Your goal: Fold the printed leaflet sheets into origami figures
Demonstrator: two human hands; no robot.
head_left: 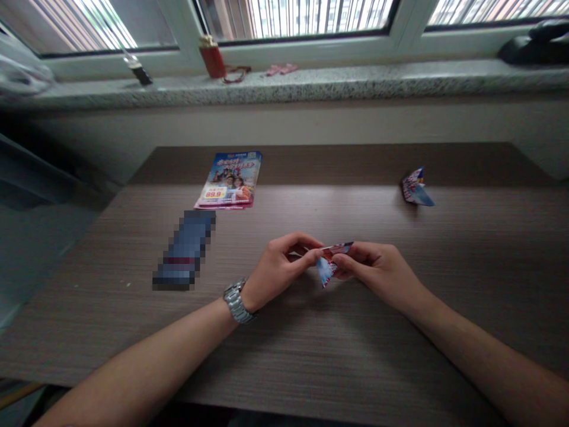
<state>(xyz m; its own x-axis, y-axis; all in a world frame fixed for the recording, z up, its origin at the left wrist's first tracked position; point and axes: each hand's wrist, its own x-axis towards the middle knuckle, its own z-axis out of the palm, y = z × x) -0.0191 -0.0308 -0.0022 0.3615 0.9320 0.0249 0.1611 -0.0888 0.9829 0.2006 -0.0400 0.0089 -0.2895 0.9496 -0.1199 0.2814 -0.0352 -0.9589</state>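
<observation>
1. Blue-and-red folded paper (326, 271) lies directly between your two hands, touching both, so neither is nearer.
2. Your left hand (276, 267) pinches its left side; your right hand (386, 271) grips its right.
3. Its upper edge runs from hand to hand, one tip pointing towards you.
4. Beyond your right hand, another folded piece (414, 188) rests on the bench (284, 362).

The single head-worn view looks forward and down from above the near edge of the brown wood-grained tabletop (284, 367), reaching the speckled grey stone windowsill (377, 83).
</observation>
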